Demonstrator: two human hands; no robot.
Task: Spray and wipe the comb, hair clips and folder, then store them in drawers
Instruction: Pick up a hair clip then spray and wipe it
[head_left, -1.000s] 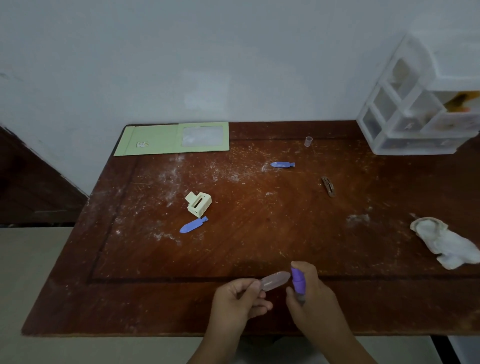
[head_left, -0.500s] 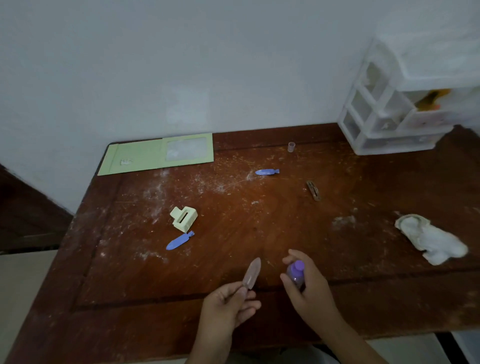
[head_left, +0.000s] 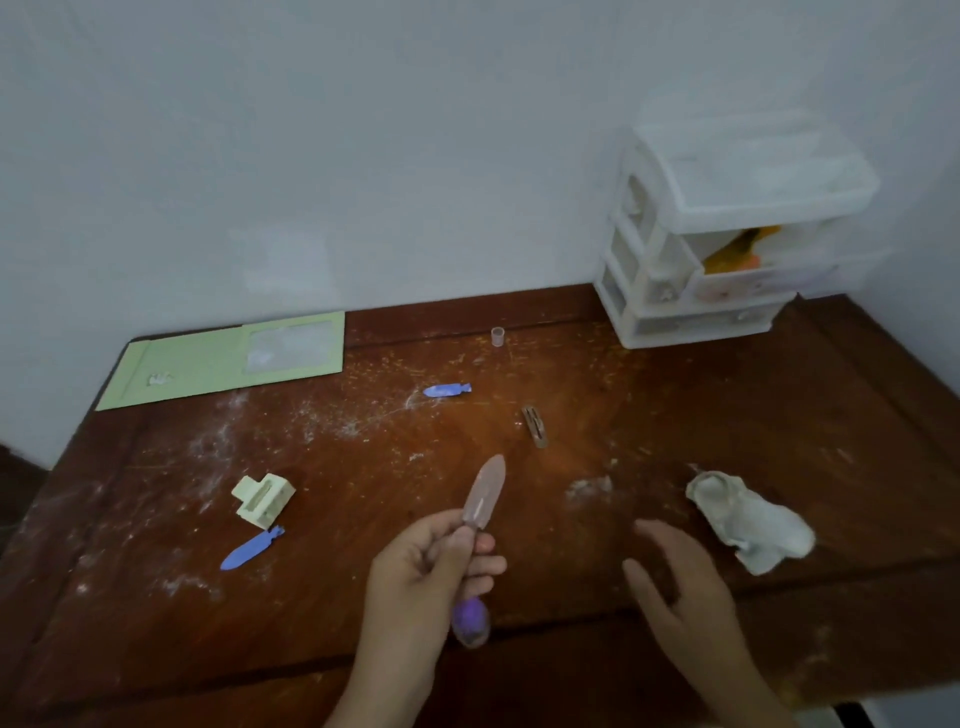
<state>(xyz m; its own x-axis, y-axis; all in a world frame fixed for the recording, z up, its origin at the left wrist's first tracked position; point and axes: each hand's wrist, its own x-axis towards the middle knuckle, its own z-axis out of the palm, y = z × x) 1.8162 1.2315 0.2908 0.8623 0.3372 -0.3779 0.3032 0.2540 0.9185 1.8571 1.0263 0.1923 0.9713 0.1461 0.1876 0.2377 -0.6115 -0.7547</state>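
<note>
Your left hand (head_left: 436, 561) pinches a pink hair clip (head_left: 485, 493) above the worktop (head_left: 597, 519). Your right hand (head_left: 680, 577) is open near the white cloth (head_left: 748, 519). The purple spray bottle (head_left: 470, 621) sits just below your left hand. 2 blue clips (head_left: 447, 390) lie further away.

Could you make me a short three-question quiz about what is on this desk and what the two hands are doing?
1. True or false: the left hand pinches a pink hair clip.
2. Which thing lies nearest the open right hand?
A. the green folder
B. the white cloth
C. the drawer unit
3. Fill in: the purple spray bottle stands on the table, just below the ____ hand.

Key
1. True
2. B
3. left
</note>
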